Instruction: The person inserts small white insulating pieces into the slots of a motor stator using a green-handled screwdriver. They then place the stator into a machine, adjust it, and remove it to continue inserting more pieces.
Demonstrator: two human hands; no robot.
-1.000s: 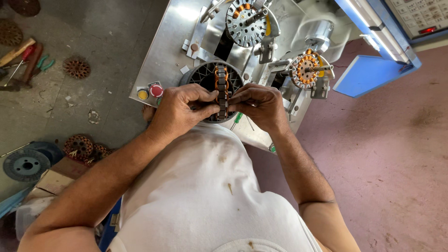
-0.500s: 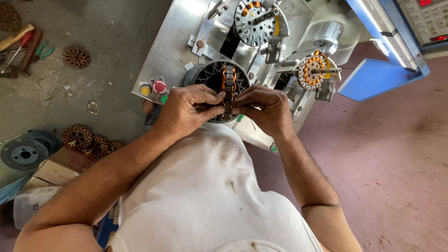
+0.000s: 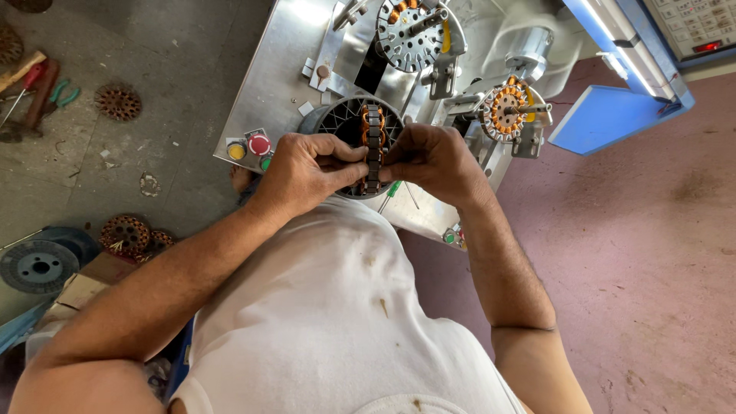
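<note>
We held a stator (image 3: 373, 149) edge-on between both hands, in front of our chest and just before the machine (image 3: 291, 69). Our left hand (image 3: 303, 172) was curled around its left side, thumb and fingers pinched onto the rim; our right hand (image 3: 433, 157) closed on the right side in the same way, fingertips meeting the stack of laminations. Both hands were shut on it, neither gripping anything else. The stator showed copper windings along its narrow edge (its flat faces were turned away from us, so we could not tell how many poles were wound). Right behind it sat a dark round fixture (image 3: 345, 119) on the machine's metal panel. To the left of our left hand were three buttons (image 3: 249, 147), yellow, red and green. Higher on the machine a second stator (image 3: 412, 34) was mounted on a spindle, and a third stator (image 3: 506, 111), wound in orange copper, was mounted to the right, near our right hand. On the floor (image 3: 153, 115) to our left lay loose cores (image 3: 119, 102), a spool (image 3: 37, 264) and hand tools (image 3: 34, 88), all well apart from the hands.
</note>
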